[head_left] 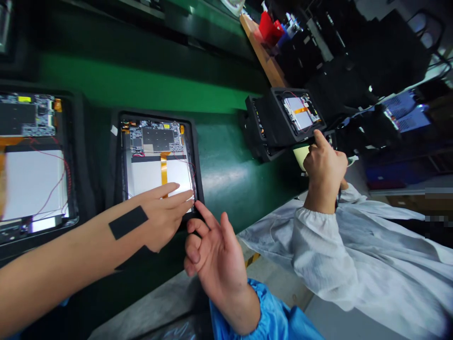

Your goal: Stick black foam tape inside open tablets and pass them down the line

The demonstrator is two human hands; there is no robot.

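An opened tablet (159, 158) lies in a black tray (115, 156) on the green belt, showing its circuit board, an orange flex strip and a white battery. My left hand (163, 215) lies flat with fingers stretched over the tablet's near right corner; a black strap crosses its wrist. My right hand (212, 255) hovers palm up just beside that corner, index finger touching the tray edge, the other fingers loosely curled, nothing in it.
Another opened tablet (33, 156) sits in a tray at the left. A co-worker in a white coat (354, 255) at the right grips a tilted tray with a third tablet (300, 113). A wooden shelf (264, 52) holds red and blue containers.
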